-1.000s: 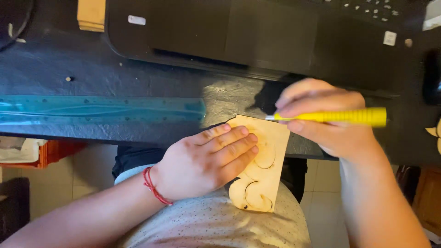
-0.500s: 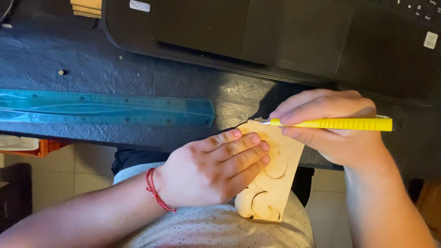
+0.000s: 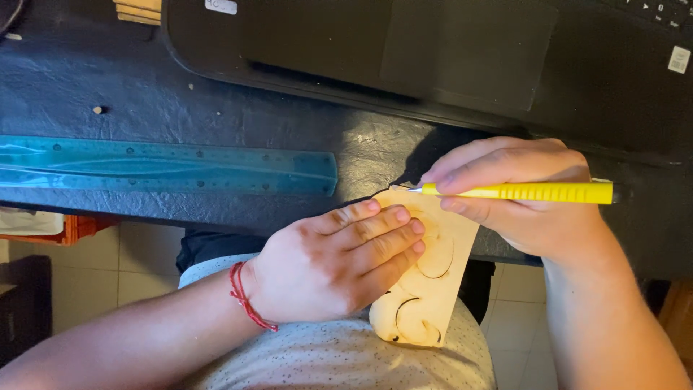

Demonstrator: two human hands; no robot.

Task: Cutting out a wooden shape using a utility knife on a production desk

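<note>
Wooden cutout sheet (image 3: pixel 433 289) is being pinned flat under left hand (image 3: pixel 332 263), fingers spread. Yellow craft knife (image 3: pixel 520 192) is being gripped by right hand (image 3: pixel 527 195), blade tip touching sheet's top edge. Teal ruler (image 3: pixel 166 166) is lying left of both hands; laptop (image 3: pixel 404 50) beyond them.

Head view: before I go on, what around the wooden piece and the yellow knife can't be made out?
- Wooden piece: its left part lies under the left hand.
- Yellow knife: the tip is too small to tell if it touches the wood; the right hand wraps its middle.
- Teal ruler: cut off by the left edge.
- Laptop: cut off by the top edge.
</note>
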